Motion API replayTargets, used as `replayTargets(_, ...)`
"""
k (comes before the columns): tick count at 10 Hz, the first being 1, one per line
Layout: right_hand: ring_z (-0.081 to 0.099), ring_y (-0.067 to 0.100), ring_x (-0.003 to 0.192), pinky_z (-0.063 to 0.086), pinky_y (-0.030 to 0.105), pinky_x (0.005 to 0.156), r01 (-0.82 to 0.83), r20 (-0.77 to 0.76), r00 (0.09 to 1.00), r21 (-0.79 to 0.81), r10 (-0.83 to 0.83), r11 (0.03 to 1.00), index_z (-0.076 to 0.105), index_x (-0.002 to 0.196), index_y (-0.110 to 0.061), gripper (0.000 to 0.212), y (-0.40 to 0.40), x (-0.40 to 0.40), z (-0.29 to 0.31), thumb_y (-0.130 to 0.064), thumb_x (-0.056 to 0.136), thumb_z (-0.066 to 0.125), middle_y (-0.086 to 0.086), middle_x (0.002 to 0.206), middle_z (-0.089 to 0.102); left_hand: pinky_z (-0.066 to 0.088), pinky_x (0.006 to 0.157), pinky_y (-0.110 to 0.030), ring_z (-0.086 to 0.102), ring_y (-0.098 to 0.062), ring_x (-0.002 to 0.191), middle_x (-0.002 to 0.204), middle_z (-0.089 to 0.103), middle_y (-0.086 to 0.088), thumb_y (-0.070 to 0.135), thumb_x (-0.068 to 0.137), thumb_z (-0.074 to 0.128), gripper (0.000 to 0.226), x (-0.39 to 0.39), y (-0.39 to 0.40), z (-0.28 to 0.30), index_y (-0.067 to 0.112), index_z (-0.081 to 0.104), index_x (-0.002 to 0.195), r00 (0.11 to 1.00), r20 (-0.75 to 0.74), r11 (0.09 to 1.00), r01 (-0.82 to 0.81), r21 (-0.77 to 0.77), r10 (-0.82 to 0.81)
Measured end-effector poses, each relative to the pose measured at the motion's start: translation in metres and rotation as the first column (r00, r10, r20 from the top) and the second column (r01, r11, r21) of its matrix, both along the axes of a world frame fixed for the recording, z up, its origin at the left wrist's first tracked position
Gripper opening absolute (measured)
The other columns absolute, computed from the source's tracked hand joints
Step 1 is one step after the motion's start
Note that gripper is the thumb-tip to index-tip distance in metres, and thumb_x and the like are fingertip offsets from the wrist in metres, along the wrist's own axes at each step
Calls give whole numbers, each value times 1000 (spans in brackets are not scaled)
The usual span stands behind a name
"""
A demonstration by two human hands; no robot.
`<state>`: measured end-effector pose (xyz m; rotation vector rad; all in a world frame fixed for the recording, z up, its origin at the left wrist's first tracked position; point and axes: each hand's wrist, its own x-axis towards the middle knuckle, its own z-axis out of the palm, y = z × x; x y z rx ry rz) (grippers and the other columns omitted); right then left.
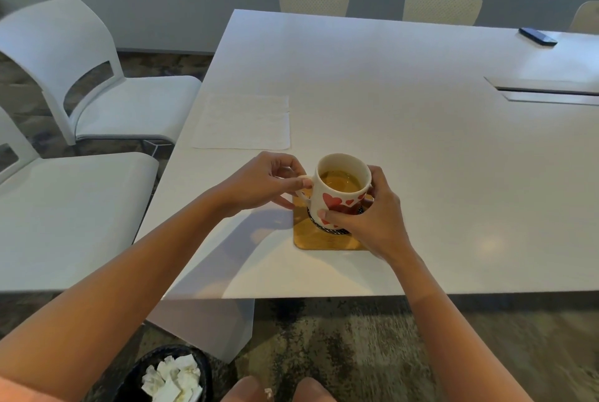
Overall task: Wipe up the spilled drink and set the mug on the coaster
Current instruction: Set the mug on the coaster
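Note:
A white mug (337,189) with red hearts, filled with amber drink, stands over a square wooden coaster (319,241) that has a dark round patterned ring on it. My left hand (262,182) pinches the mug's handle on its left side. My right hand (372,218) wraps around the mug's right side and front, with the thumb on the hearts. Both hands sit near the front edge of the white table (421,142). No spilled liquid shows on the tabletop.
A flat white paper towel (243,121) lies behind the mug to the left. A dark phone (538,36) rests far right. White chairs (81,77) stand at the left side. A black bin (171,375) with crumpled tissues sits on the floor below.

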<state>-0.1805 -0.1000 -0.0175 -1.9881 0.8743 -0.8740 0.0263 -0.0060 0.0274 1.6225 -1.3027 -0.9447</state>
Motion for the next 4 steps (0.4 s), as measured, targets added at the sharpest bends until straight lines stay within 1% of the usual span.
replayTargets(1,55,-17,106,50,3,74,-17,5,1000,12,17,1000,37,123,-53,86,-1,0,0,-76,51,78,-39,113,53,62,71,-30,75,-16,88,93,77,1,29,94,63,20,0,-1,-1,10,68,97,1000,5,1000,-7,20,7)
replayTargets(2,58,-9,108,55,12,80,-45,-7,999,49,45,998,36,121,-57,85,-3,-1,-3,-74,50,80,-36,116,55,62,73,-31,74,-17,88,93,77,2,33,98,56,26,-1,-1,-2,10,69,96,999,4,999,-33,35,33)
replayTargets(3,59,-4,111,56,19,84,-98,-23,995,116,101,988,37,124,-59,88,-8,-7,-4,-72,50,84,-35,119,56,62,76,-29,72,-21,91,89,76,-2,35,99,53,30,-1,-3,-5,12,71,91,996,7,996,-86,17,86)
replayTargets(4,62,5,115,58,26,87,-177,47,984,198,171,964,42,129,-53,85,-13,-14,3,-71,57,82,-30,123,58,59,77,-27,71,-19,90,89,74,0,38,99,53,32,-3,-5,-4,14,72,90,990,31,991,-135,-3,135)
